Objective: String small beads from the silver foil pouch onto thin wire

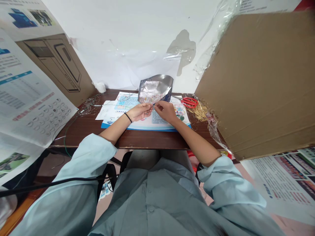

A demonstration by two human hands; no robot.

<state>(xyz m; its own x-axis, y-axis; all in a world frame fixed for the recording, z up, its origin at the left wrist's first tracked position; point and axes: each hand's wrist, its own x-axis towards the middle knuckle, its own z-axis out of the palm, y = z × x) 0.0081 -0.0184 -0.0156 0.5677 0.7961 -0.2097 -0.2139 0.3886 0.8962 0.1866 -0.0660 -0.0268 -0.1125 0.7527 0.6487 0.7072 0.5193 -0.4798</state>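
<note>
My left hand [141,111] is palm up over the printed sheet [145,126], its thumb and index finger pinched together. A thin green thread [120,105] runs from the left of the table to this hand. Close beside it, my right hand [165,110] is closed in a pinch, fingertips almost touching the left ones. What lies between the right fingertips is too small to make out. Just behind both hands stands an open silver foil bag [157,88] with small multicoloured beads [151,98] inside.
Red-handled scissors [189,102] lie to the right beside a pile of thin golden sticks [199,112] and crumpled clear plastic [213,126]. Tangled thread [90,105] with white beads lies on the left. Cardboard panels [268,82] flank the brown table [147,141], with a white wall behind.
</note>
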